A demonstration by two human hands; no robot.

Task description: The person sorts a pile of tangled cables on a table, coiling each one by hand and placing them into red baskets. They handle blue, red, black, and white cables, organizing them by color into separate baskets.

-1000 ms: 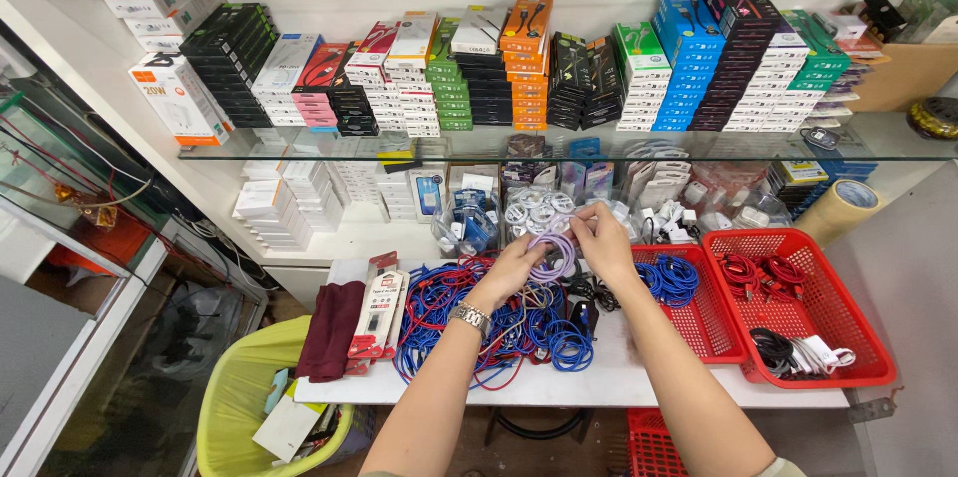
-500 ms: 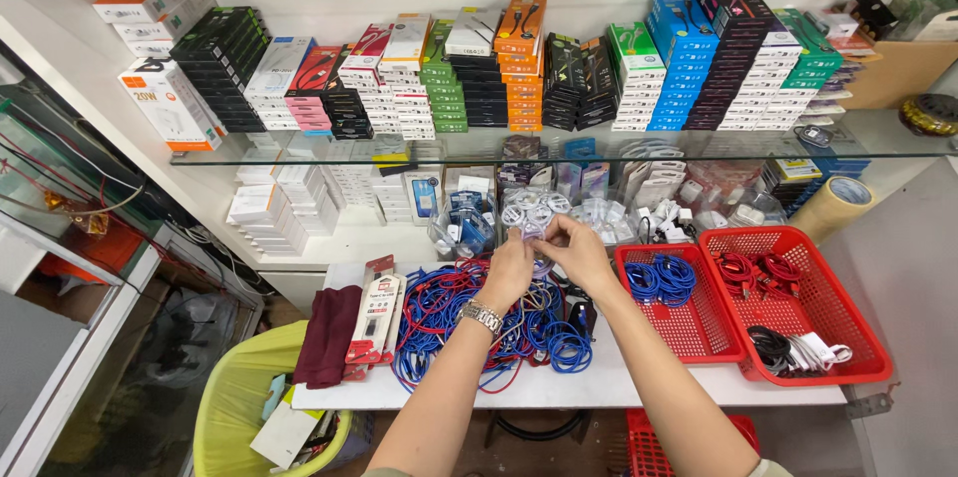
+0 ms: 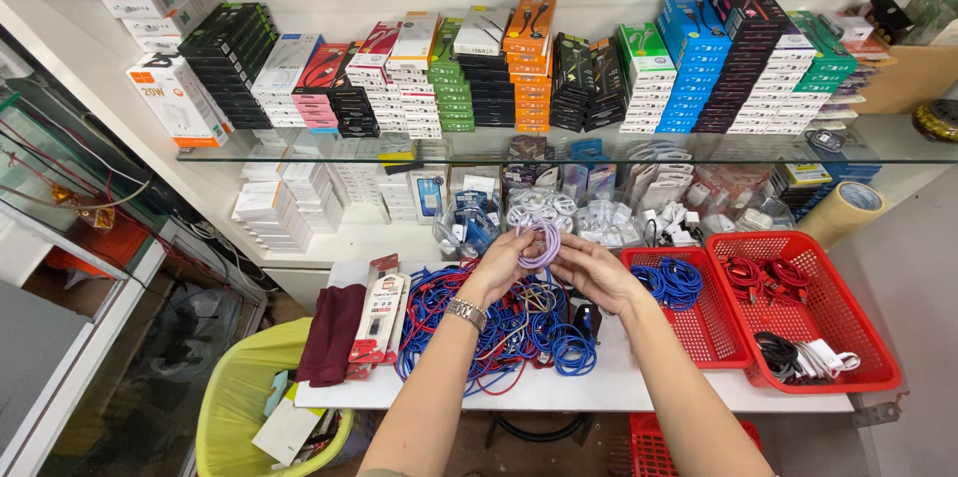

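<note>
While hands pinch, purple cable coil (image 3: 540,242) between.

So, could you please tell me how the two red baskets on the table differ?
The left red basket looks narrower and holds only coiled blue cables. The right red basket looks wider and holds red cables plus black-and-white ones. Both are red plastic mesh, side by side on the white table.

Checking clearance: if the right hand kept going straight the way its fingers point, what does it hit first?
The right hand points up-left at the coiled purple cable both hands hold; beyond it, probably the left hand. Depth is unclear.
</note>
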